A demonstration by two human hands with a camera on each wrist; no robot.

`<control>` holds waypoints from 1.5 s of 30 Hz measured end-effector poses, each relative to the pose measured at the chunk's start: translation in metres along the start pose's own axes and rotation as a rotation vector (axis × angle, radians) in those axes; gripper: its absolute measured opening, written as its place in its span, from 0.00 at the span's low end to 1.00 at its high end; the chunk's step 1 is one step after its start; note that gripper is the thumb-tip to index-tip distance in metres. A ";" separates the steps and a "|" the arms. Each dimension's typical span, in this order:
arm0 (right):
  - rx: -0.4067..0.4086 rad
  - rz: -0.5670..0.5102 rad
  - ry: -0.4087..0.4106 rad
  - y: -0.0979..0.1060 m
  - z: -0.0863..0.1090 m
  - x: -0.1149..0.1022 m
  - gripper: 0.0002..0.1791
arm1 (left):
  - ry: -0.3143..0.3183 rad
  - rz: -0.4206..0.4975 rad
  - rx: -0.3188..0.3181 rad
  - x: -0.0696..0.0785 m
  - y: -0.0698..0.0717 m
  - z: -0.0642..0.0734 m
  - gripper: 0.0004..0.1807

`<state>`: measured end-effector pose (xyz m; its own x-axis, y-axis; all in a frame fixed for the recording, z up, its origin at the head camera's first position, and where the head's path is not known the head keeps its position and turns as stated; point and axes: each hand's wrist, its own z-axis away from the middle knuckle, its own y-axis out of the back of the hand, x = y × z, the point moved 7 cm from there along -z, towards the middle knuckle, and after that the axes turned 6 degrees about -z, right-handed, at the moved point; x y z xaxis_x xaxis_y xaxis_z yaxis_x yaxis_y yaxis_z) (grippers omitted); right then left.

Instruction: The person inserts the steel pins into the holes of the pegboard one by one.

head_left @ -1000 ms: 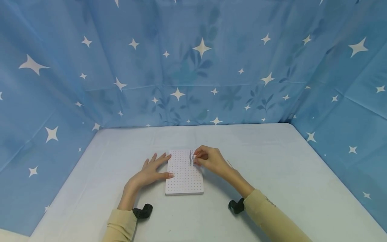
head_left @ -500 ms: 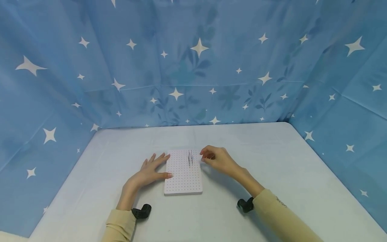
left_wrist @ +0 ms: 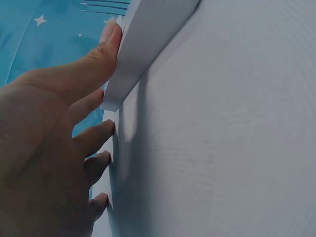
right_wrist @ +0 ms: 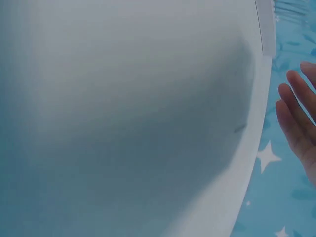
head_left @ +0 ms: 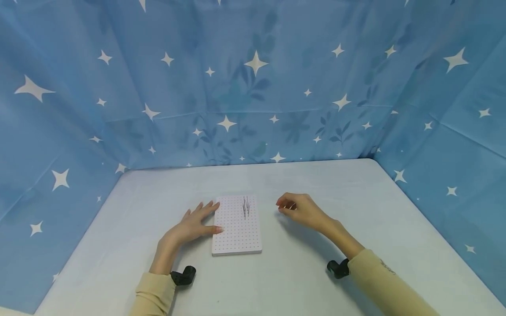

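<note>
In the head view a white pegboard [head_left: 237, 232] with rows of small holes lies mid-table. Several thin dark pins [head_left: 246, 207] stand near its far right part; they also show as thin lines at the top of the left wrist view. My left hand [head_left: 190, 227] is spread at the board's left side, with the thumb and a fingertip on its edge. Right of the board, my right hand [head_left: 303, 211] hovers above the table, fingers bent loosely, with nothing visible between them. In the right wrist view a short thin dark stick [right_wrist: 240, 128] lies on the tabletop beneath this hand.
A white-covered table [head_left: 158, 188] extends around the board. Blue star-patterned curtains [head_left: 182, 87] hang behind it and along both sides. A black wrist camera [head_left: 184, 275] sits on the left wrist, another [head_left: 338, 268] on the right.
My right hand has moved from beside the pins to the right, away from the board. The left hand keeps its place on the board. A thin stick beside the right wrist is now covered from above.
</note>
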<state>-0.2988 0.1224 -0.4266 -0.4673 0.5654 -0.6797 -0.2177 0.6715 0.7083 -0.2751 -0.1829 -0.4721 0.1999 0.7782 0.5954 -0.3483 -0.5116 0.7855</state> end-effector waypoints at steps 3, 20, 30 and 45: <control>-0.007 0.014 0.002 0.006 0.004 0.005 0.07 | 0.002 0.002 -0.003 0.001 0.000 0.000 0.52; -0.086 0.053 -0.100 0.028 0.019 0.043 0.11 | 0.044 -0.001 -0.005 0.005 0.000 0.001 0.50; -0.135 0.059 -0.138 0.026 0.021 0.051 0.14 | 0.031 0.004 -0.004 0.005 0.000 0.001 0.51; -0.213 0.020 -0.151 0.023 0.024 0.062 0.27 | 0.018 0.009 -0.006 0.003 0.000 0.001 0.52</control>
<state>-0.3127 0.1842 -0.4576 -0.3439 0.6535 -0.6743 -0.3923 0.5524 0.7355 -0.2737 -0.1802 -0.4703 0.1802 0.7801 0.5991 -0.3553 -0.5163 0.7792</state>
